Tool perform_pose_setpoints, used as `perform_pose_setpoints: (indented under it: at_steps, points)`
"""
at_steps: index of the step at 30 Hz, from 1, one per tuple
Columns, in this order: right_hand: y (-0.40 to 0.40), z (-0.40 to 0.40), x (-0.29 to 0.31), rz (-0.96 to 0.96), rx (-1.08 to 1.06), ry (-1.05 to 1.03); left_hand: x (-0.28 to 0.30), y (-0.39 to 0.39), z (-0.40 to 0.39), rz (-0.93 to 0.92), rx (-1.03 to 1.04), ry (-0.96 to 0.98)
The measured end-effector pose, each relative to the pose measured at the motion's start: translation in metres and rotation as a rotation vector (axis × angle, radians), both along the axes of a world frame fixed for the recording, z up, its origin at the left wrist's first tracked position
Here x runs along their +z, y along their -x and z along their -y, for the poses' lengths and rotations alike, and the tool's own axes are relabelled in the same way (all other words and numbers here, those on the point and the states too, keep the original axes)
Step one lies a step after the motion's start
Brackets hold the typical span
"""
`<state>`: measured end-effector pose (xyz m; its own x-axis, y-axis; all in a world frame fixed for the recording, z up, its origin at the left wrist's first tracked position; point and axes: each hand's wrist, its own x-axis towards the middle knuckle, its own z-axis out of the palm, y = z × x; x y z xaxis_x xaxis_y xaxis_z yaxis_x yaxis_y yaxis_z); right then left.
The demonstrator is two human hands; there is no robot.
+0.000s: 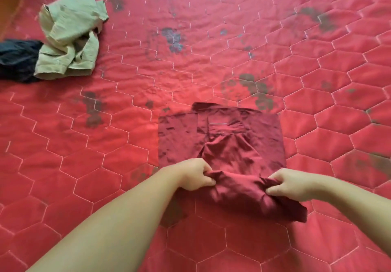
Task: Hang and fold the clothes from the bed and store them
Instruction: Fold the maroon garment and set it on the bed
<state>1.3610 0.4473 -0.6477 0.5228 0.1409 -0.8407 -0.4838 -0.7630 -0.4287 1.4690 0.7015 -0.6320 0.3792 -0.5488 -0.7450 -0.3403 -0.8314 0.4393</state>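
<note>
A dark red shirt (224, 142) lies partly folded on the red quilted bed cover (84, 145), collar end away from me. My left hand (193, 176) pinches the near edge of the shirt on its left side. On the right side my right hand (289, 184) grips the same near edge. The cloth between the two hands is bunched and lifted a little off the cover. A crumpled beige garment (69, 37) lies at the far left of the bed, with a dark navy garment (17, 60) beside it at the left edge.
The cover has a hexagon stitch pattern and several dark worn patches (173, 39). A brown wooden surface (10, 3) shows at the upper left corner, past the bed's edge.
</note>
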Motion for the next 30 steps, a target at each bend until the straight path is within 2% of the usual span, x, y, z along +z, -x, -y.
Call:
perform_pose_setpoints:
  at_steps: [3, 7, 11, 15, 17, 19, 21, 23, 25, 27, 30]
  points:
    - [-0.018, 0.012, 0.01, -0.004, -0.234, -0.118, 0.011, -0.021, -0.007, -0.009, 0.173, 0.008]
    - [-0.054, 0.025, 0.016, -0.032, -0.513, -0.228, 0.014, -0.057, -0.013, -0.117, 0.088, -0.103]
    - [-0.092, 0.035, 0.005, -0.104, -0.593, -0.222, 0.003, -0.097, -0.007, 0.041, 0.196, -0.011]
    - [-0.14, 0.042, -0.006, 0.006, -0.634, -0.124, -0.01, -0.14, 0.003, 0.184, 0.304, 0.071]
    - [-0.163, 0.044, -0.012, 0.119, -0.582, 0.001, -0.023, -0.153, 0.012, 0.4, 0.389, 0.081]
    - [-0.176, 0.043, -0.019, 0.275, -0.401, 0.294, -0.037, -0.152, 0.021, 0.761, 0.416, 0.068]
    - [-0.175, 0.031, -0.024, 0.486, -0.231, 0.57, -0.05, -0.137, 0.029, 0.935, 0.397, 0.191]
    - [-0.162, 0.007, -0.029, 0.751, -0.112, 0.65, -0.063, -0.113, 0.038, 0.921, 0.269, 0.342]
    - [-0.143, -0.024, -0.037, 0.883, -0.008, 0.538, -0.079, -0.087, 0.044, 0.839, 0.077, 0.323]
    - [-0.125, -0.045, -0.056, 0.86, 0.1, 0.461, -0.095, -0.074, 0.045, 0.748, -0.014, 0.199]
    - [-0.117, -0.044, -0.084, 0.781, 0.145, 0.499, -0.113, -0.088, 0.038, 0.683, 0.075, 0.061]
